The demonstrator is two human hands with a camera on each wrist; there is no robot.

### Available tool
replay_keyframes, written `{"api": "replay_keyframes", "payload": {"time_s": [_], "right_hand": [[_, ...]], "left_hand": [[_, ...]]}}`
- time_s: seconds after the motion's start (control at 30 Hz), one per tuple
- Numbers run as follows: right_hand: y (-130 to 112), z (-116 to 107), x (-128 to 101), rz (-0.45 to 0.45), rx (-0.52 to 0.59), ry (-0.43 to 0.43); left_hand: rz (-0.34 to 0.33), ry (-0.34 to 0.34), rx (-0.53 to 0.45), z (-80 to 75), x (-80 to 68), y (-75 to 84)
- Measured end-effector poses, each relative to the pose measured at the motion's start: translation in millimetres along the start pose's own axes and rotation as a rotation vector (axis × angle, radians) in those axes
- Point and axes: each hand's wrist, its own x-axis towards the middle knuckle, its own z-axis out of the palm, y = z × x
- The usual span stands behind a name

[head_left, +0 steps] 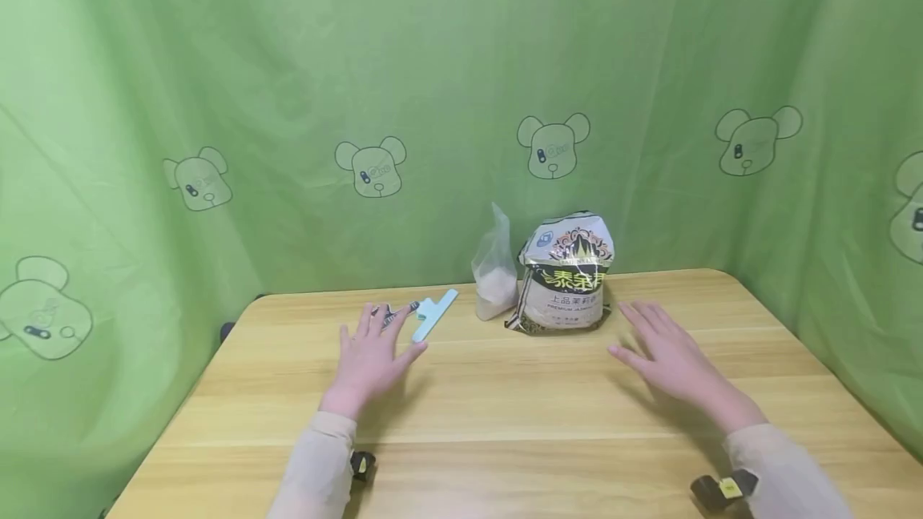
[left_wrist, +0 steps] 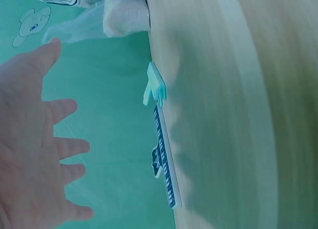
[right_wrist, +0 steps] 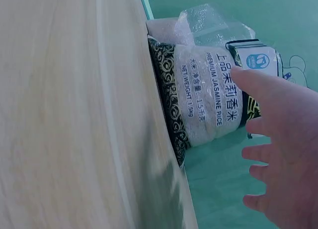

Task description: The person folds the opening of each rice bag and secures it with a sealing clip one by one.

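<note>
Because the bag of rice (head_left: pixel 566 275) was fat and full at the bottom, it stood up by itself near the back edge of the wooden table (head_left: pixel 505 423). Its top was folded over, so it looked like nothing could spill out. Just beside it, on its left, stood a small clear bag (head_left: pixel 494 279) with something pale and grainy inside. Its thin top stuck up in a floppy point. The two bags looked like they touched, but I could not be sure.

A light blue clip (head_left: pixel 435 315) lay flat on the table, to the left of the bags. A small dark thing with stripes (head_left: pixel 395 313) lay next to it, too small to tell what it was.

The left hand (head_left: pixel 371 359) was spread wide, palm down, low over the table. It held nothing. Its fingertips were just beside the clip and the striped thing, and I could not tell if they touched them.

The right hand (head_left: pixel 667 355) was spread wide too, palm down, and it held nothing. It was near the bag of rice, a little to the right, not touching it.
</note>
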Motion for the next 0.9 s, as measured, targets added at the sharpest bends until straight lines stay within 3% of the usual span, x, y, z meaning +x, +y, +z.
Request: {"api": "replay_keyframes", "payload": {"time_s": [0.47,0.9], "right_hand": [[-27,0,9,-0.034,0.091,0.152],[-63,3,39,-0.09,0.178,0.195]], "left_hand": [[0.093,0.177,-0.023,-5.6,11.3,16.8],[0.093,0.204,-0.117,-15.2,33.9,35.3]]}}
